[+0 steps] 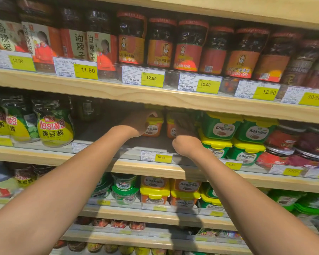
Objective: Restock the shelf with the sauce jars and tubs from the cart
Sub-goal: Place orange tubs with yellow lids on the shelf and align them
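Two orange tubs with yellow lids sit side by side, deep in the middle shelf point(118, 165). The left tub point(153, 128) has the person's left hand point(140, 122) on it, with the fingers curled over its lid and holding it. The right tub point(170, 130) is just beside it, and the right hand point(185, 126) is pressed against its right side. That hand is in dark shadow, so I cannot tell if its fingers are wrapped round the tub or not.

Both bare arms reach up and into the shelf. Below the hands, on the front rail, is a yellow price tag point(161, 157).

Just to the right of the hands stand green tubs point(221, 128) with yellow lids, stacked two high. Over on the left are yellow bags point(53, 128) of sauce. On the shelf above is a long row of dark jars point(161, 43) with red lids — and on the shelf below, more orange tubs point(154, 190).
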Tool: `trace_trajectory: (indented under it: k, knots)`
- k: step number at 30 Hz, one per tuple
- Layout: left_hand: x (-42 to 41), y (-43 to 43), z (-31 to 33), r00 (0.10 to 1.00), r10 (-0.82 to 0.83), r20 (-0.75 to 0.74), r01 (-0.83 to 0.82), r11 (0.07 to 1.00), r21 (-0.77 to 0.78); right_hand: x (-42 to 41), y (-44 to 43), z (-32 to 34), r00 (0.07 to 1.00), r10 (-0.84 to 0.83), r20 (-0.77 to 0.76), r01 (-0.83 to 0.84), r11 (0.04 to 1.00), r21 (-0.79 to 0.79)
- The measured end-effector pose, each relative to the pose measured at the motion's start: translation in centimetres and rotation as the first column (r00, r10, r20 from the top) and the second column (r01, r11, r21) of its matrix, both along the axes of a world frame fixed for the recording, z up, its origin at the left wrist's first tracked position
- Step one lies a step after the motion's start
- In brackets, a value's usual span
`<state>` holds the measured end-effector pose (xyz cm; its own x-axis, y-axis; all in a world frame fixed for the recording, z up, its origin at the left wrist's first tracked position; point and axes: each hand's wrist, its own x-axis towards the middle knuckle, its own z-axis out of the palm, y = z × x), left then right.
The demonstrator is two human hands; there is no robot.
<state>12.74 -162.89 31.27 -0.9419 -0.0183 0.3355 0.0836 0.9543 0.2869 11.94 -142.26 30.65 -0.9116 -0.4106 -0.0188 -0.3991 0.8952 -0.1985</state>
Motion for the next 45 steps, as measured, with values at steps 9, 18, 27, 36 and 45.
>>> trace_trajectory:
  k: [9,18,27,36,45]
  knots:
    - [-1.2,-0.7,-0.3,0.997,-0.073,-0.010,0.073,0.997,0.024,-0.3,-0.1,0.1,1.000,0.005,0.031,-0.004,1.000,-0.019]
    - [0.2,-1.4,-0.9,0.965,0.008,0.262,-0.028,0.997,0.074,0.0,0.0,0.7,0.998,-0.020,0.059,0.023,0.999,-0.049]
    - [7.6,0.4,0.1,0.960,0.160,0.230,-0.114,0.973,-0.199,3.6,0.1,0.7,0.996,-0.001,-0.092,-0.016,0.984,-0.175]
    - [13.2,4.3,-2.9,0.981,-0.005,-0.196,-0.072,0.920,-0.386,7.3,5.4,-1.1,0.875,0.179,-0.450,-0.325,0.905,-0.274]
    - [14.0,16.9,-4.2,0.946,-0.187,-0.265,0.063,0.907,-0.417,9.4,21.3,-2.8,0.776,0.074,-0.626,-0.224,0.961,-0.165]
